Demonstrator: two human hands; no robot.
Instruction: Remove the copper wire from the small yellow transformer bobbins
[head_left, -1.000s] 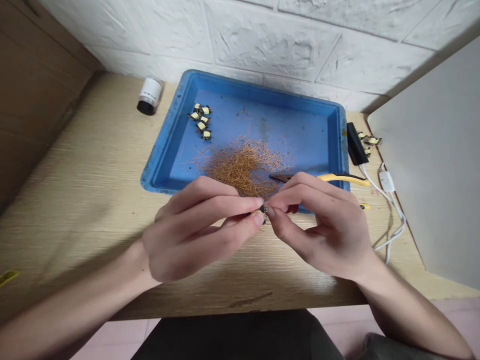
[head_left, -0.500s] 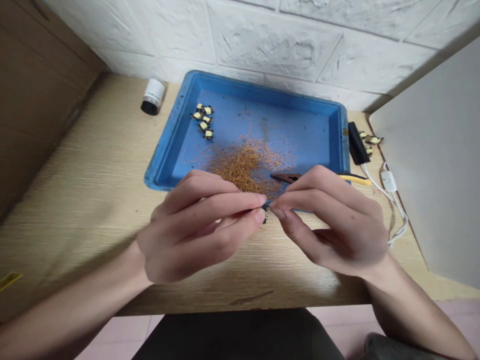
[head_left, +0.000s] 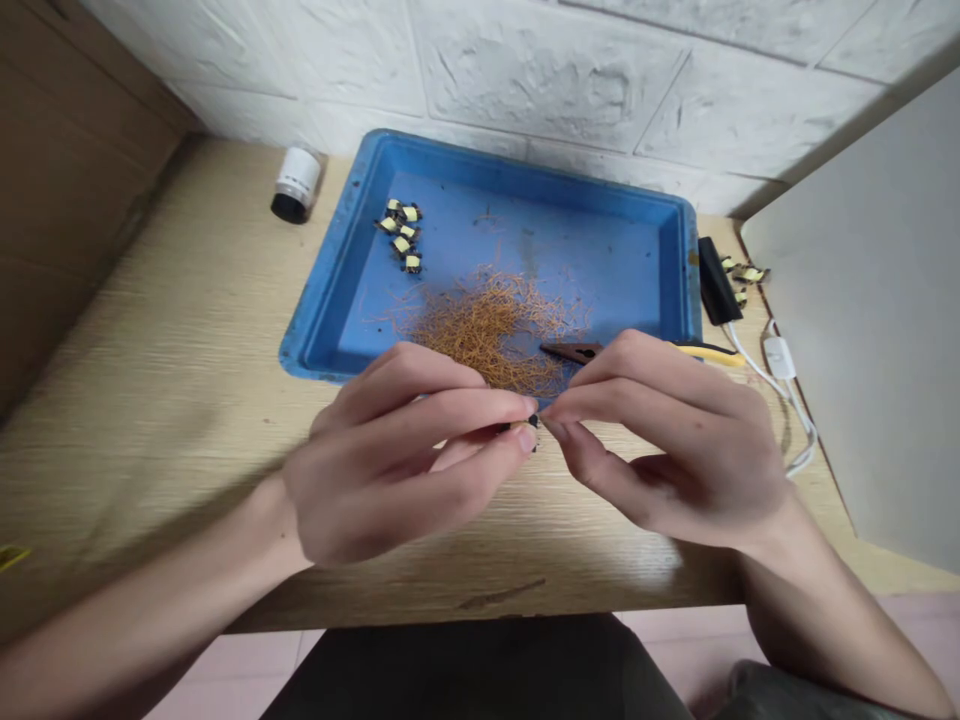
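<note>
The left hand (head_left: 382,460) comes in from the lower left, its fingers curled and its thumb and first finger closed in a narrow pinch on a tiny black component (head_left: 532,426), which sits just above the near part of the blue tray's rim, between the 2 hands. The right hand (head_left: 675,440) comes in from the lower right, its thumb and first finger also narrowly pinched at the component's right side; whether they grip it, I cannot tell. Behind them, from left to right, stand 1 white bottle (head_left: 296,183) with a black cap on the wood-grain desk (head_left: 172,400), then the blue plastic tray (head_left: 322,310), scuffed along its rim. In the tray lie about 6 yellow-banded coil parts (head_left: 401,232), a loose tangle of fine copper wire clippings (head_left: 480,335), and 1 pair of yellow-handled pliers (head_left: 709,353) with dark jaws. Past the tray's right rim lie 1 black rectangular block (head_left: 718,282), about 3 more coil parts (head_left: 745,273), and 1 white cable (head_left: 780,358) with an inline switch.
</note>
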